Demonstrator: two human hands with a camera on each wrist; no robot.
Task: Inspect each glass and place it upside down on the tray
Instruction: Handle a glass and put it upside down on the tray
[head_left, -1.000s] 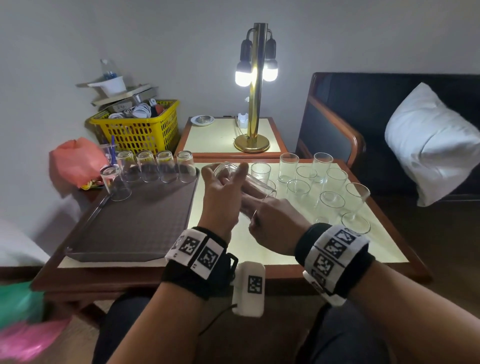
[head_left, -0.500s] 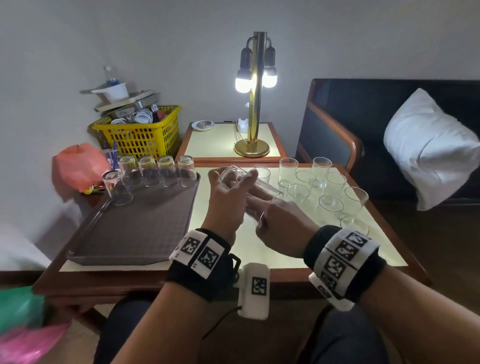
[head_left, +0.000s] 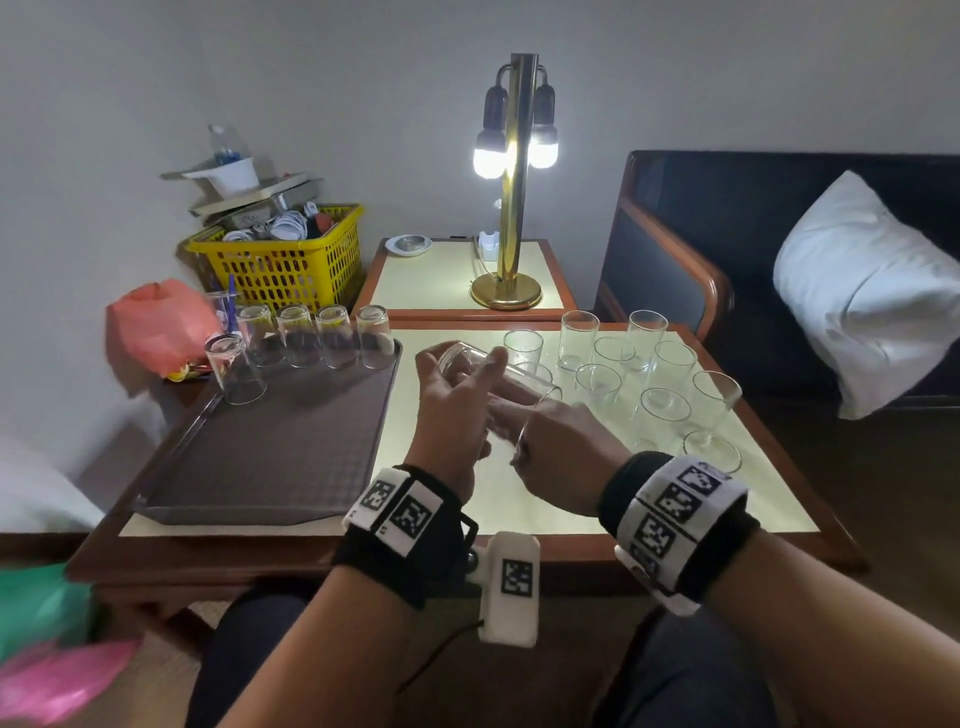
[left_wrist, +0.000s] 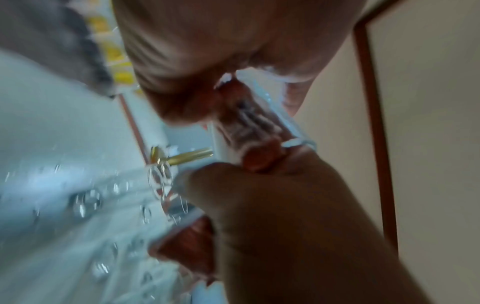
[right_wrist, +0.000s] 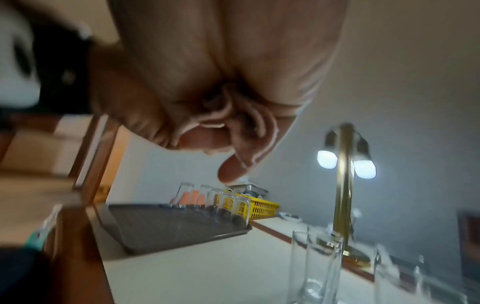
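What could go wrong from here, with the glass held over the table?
1. The held glass lies tilted between the left hand and right hand, above the upright glasses; a slip could strike them.
2. The upright glasses stand close together, so reaching in may knock one over.
3. The inverted glasses crowd the tray far edge.

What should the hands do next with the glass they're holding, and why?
Probably turn the held glass mouth down and carry it left to the tray. Both hands hold it sideways, and five glasses already stand upside down there.
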